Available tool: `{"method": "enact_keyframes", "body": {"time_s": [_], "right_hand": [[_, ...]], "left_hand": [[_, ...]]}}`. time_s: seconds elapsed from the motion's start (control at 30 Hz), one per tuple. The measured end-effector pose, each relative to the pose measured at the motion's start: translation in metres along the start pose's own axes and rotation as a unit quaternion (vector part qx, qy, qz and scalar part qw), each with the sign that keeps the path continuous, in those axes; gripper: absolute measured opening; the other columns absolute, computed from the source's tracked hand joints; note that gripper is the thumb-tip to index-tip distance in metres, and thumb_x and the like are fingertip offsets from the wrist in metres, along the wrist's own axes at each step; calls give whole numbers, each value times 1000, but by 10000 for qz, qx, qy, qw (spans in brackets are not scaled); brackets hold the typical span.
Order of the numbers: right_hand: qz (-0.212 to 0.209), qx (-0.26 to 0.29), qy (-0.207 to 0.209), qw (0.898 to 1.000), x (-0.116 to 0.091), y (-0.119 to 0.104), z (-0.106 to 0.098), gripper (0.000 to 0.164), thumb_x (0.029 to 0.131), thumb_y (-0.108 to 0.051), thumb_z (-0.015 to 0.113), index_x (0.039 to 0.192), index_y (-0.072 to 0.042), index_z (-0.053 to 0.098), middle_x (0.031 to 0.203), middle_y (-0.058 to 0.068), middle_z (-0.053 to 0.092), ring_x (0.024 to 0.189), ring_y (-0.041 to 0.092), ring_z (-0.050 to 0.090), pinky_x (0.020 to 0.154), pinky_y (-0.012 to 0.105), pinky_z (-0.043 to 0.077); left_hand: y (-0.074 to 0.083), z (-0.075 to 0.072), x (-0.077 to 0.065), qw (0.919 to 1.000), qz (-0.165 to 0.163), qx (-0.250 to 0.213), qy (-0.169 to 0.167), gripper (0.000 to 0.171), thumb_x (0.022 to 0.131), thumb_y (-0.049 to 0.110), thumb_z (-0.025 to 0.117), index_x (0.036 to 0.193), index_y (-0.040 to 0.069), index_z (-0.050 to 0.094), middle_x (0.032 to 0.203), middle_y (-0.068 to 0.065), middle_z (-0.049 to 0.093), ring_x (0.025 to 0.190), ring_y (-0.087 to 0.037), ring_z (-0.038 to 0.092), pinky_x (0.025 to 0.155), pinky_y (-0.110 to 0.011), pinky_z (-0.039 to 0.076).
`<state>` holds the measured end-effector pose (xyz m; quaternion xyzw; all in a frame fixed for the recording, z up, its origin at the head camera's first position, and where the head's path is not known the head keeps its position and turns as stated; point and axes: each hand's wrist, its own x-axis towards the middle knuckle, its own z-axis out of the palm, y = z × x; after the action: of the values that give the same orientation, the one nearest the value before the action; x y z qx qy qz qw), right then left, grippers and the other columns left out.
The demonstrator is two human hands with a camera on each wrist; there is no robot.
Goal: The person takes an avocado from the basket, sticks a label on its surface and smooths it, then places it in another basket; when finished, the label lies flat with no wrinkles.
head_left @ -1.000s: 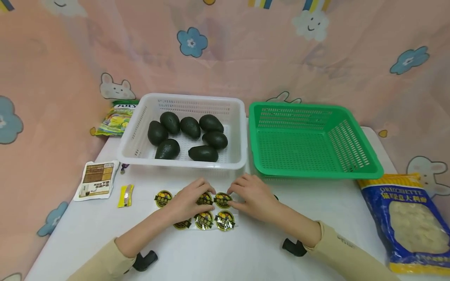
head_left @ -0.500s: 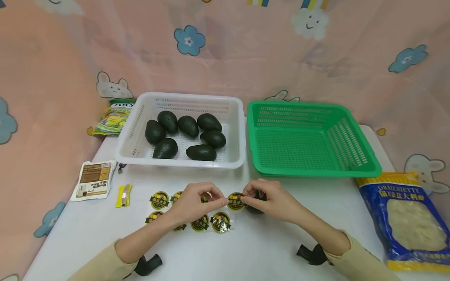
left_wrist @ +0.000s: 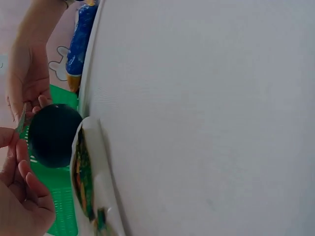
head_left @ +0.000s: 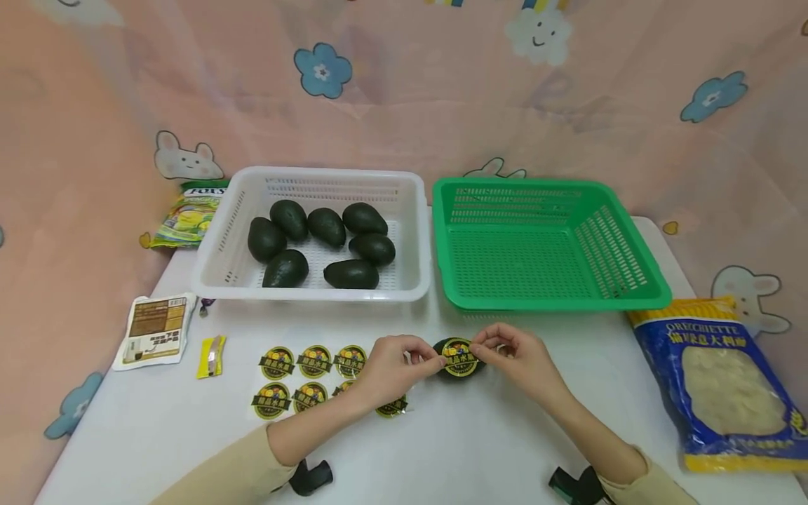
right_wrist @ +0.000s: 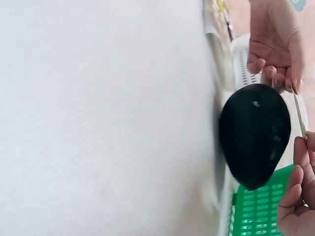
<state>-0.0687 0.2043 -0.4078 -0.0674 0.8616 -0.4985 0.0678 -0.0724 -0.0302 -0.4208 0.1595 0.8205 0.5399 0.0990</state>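
Note:
A round black-and-gold sticker (head_left: 459,357) is stretched between my two hands, pinched at its left edge by my left hand (head_left: 394,368) and at its right edge by my right hand (head_left: 520,358). Right behind it, an avocado (right_wrist: 255,137) lies on the white table; both wrist views show the sticker edge-on, apart from the avocado's skin. To the left, partly under my left forearm, is a sheet with several more such stickers (head_left: 276,363). A white basket (head_left: 315,293) behind my left hand holds several avocados (head_left: 286,268).
A green basket (head_left: 555,303) stands at the back right, beside the white one. A blue pasta bag (head_left: 726,393) lies at the right edge. On the left are a yellow-green bag (head_left: 189,217), a white-and-brown packet (head_left: 156,330) and a small yellow packet (head_left: 211,356).
The sticker has come off the sheet, and both hands have carried it right to the avocado. My right hand leads, and the sticker sheet's left part is uncovered.

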Motion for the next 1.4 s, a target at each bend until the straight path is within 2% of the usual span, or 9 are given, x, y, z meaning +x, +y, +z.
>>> {"method": "enact_keyframes", "body": {"time_s": [0.2, 0.3, 0.5, 0.6, 0.8, 0.93, 1.03, 1.23, 1.4], "right_hand": [[-1116, -924, 694, 9870, 2, 14, 7, 14, 83, -16, 80, 88, -19, 66, 75, -8, 60, 67, 12, 52, 60, 25, 43], [-1846, -1166, 858, 9721, 6, 18, 7, 19, 80, -9, 81, 89, -18, 66, 76, -5, 57, 69, 15, 51, 61, 25, 42], [-2615, -825, 198, 9615, 10, 23, 5, 27, 81, 3, 76, 97, -18, 73, 96, -8, 65, 85, 12, 60, 69, 30, 51], [-2613, -794, -116, 9619, 9, 23, 5, 26, 82, -4, 78, 101, -20, 72, 102, -8, 64, 90, 12, 60, 71, 32, 51], [-2135, -929, -515, 9711, 10, 19, 4, 33, 79, -19, 82, 107, -23, 64, 104, -10, 60, 90, 13, 53, 74, 30, 47], [-1105, -524, -572, 9908, 7, 16, -2, 30, 84, -25, 79, 110, -18, 65, 107, -5, 63, 93, 14, 56, 78, 30, 49], [-179, 210, -451, 9986, 4, 14, -10, 36, 89, -27, 73, 118, -9, 64, 114, 6, 66, 99, 16, 61, 81, 27, 51], [729, 1495, -142, 9860, 7, 11, -18, 47, 95, -27, 66, 131, 1, 55, 128, 16, 61, 111, 12, 61, 91, 29, 50], [1311, 2410, 198, 9614, 14, 6, -15, 43, 95, -23, 66, 126, 4, 54, 113, 4, 70, 104, 10, 63, 95, 35, 47]], "left_hand": [[-5, 2, 7, 9985, 112, 542, -19, 13, 86, 26, 73, 74, 21, 71, 61, 11, 56, 56, -6, 49, 54, -23, 41], [-4, 0, 10, 9933, 496, 1038, 112, 10, 84, 25, 74, 77, 23, 67, 68, 9, 57, 61, -6, 49, 54, -22, 40], [-4, -4, 14, 9549, 1980, 2212, 99, 24, 86, 33, 75, 108, 24, 75, 94, 7, 56, 83, -9, 49, 58, -19, 39], [-7, -5, 16, 9396, 2274, 2559, 11, 34, 82, 42, 77, 112, 27, 75, 96, 8, 54, 83, -9, 45, 57, -17, 37], [-14, -5, 18, 9546, 2078, 2125, -197, 41, 76, 43, 82, 114, 28, 74, 100, 7, 55, 91, -9, 47, 67, -19, 40], [-12, -4, 22, 9616, 1981, 1821, -536, 46, 77, 42, 82, 117, 23, 70, 117, 2, 57, 109, -13, 50, 84, -28, 47], [-9, -2, 26, 9569, 1896, 1993, -934, 61, 75, 46, 82, 126, 19, 62, 132, -2, 52, 122, -16, 48, 94, -34, 47], [-9, 0, 30, 9351, 1835, 2572, -1604, 72, 75, 43, 83, 136, 21, 51, 131, 4, 53, 118, -12, 51, 87, -33, 51], [-10, -3, 24, 9412, 2088, 2124, -1595, 65, 76, 34, 85, 131, 20, 55, 123, 6, 56, 113, -8, 53, 92, -27, 47]]}}
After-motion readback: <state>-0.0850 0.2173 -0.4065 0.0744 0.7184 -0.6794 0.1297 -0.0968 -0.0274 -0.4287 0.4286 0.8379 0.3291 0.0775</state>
